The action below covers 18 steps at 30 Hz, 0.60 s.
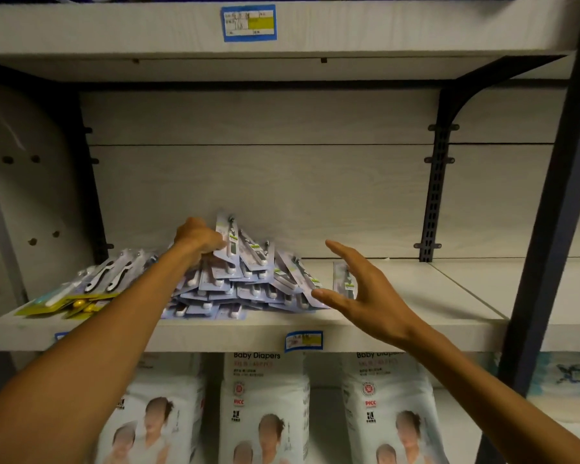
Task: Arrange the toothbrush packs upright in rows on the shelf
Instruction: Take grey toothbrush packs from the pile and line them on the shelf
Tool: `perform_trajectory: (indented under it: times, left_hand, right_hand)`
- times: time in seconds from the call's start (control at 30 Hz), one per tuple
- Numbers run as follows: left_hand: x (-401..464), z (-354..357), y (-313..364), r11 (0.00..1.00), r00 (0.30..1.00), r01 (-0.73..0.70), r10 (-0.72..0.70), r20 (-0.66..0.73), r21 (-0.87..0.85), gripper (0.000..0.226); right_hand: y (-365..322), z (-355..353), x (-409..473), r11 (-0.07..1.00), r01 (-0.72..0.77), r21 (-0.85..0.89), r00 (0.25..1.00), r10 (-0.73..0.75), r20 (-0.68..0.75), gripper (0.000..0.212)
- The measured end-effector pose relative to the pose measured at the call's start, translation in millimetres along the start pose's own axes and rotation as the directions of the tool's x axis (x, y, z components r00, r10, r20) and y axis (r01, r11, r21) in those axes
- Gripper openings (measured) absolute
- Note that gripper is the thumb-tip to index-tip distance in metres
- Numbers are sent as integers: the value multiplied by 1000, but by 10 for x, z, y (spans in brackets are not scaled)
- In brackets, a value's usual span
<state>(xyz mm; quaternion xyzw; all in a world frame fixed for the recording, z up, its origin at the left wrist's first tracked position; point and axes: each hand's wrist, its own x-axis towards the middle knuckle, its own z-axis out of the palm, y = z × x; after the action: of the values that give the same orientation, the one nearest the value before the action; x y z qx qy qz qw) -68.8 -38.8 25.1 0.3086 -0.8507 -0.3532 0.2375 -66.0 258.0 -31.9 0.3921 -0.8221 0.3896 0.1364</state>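
A loose heap of toothbrush packs, too many and too overlapped to count, lies on the white shelf. The left hand is closed on one pack raised atop it. One single pack stands just right, behind the right hand, spread open and empty. Three diaper bags sit below

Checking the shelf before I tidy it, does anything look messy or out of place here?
Yes. The toothbrush packs lie in a loose, tilted heap mid-shelf instead of upright rows; one pack stands apart to their right.
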Motion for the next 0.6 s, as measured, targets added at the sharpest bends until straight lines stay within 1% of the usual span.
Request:
perform_trajectory:
  times: [0.07,0.1,0.2,0.27,0.33,0.47,0.53,0.6]
  left_hand:
    - [-16,-61,-14,993,1000,18,-18,-6,-120,36]
    - [-27,-77,-17,978,1000,20,-21,-5,-210,31]
    - [-199,-84,39,874,1000,-7,13,8,-486,14]
    - [-410,-44,117,790,999,-25,49,23,-613,12]
    - [-636,12,193,750,996,-43,85,31,-661,14]
    - [-951,165,273,744,984,-78,164,68,-664,13]
    - [-1045,257,284,745,978,-97,193,74,-660,11]
    - [-1080,337,287,751,973,-113,218,82,-651,12]
  right_hand:
    - [25,23,96,999,-5,35,1000,5,-13,81]
    - [30,32,147,997,-11,75,1000,13,-20,79]
    - [6,71,294,971,-30,236,999,40,-37,71]
    - [-12,109,373,952,-44,303,997,60,-44,66]
    - [-38,135,433,931,-76,357,995,94,-34,63]
    - [-93,160,494,825,-140,548,989,148,30,59]
    - [-104,168,504,794,-140,592,989,141,44,47]
    - [-103,175,513,794,-135,592,989,143,34,30]
